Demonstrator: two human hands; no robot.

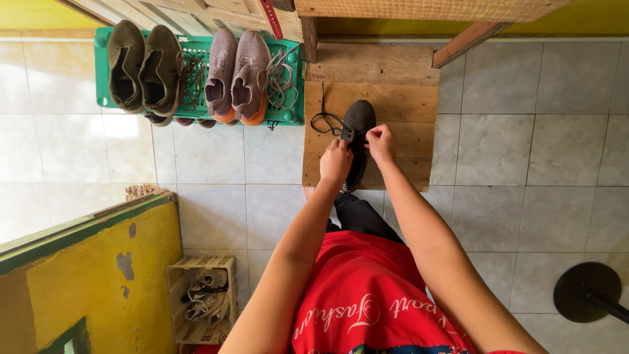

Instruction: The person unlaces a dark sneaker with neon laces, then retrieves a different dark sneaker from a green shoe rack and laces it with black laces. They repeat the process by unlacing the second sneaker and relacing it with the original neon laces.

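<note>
Looking straight down at a black shoe (357,131) propped on a wooden step (406,98), left hand (336,162) and right hand (380,142) both pinching the laces (325,121) at its top. Green rack (288,115) just left of the step, with olive shoes (143,69) and grey sneakers (237,75) on it. Pale crate (203,298) of sneakers down by the yellow wall (85,275), black round base (586,292) at far right on the tiles (544,164).

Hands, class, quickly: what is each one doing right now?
Left hand: closed, pinching a lace of the black shoe.
Right hand: closed, pinching a lace at the top of the same shoe.
</note>
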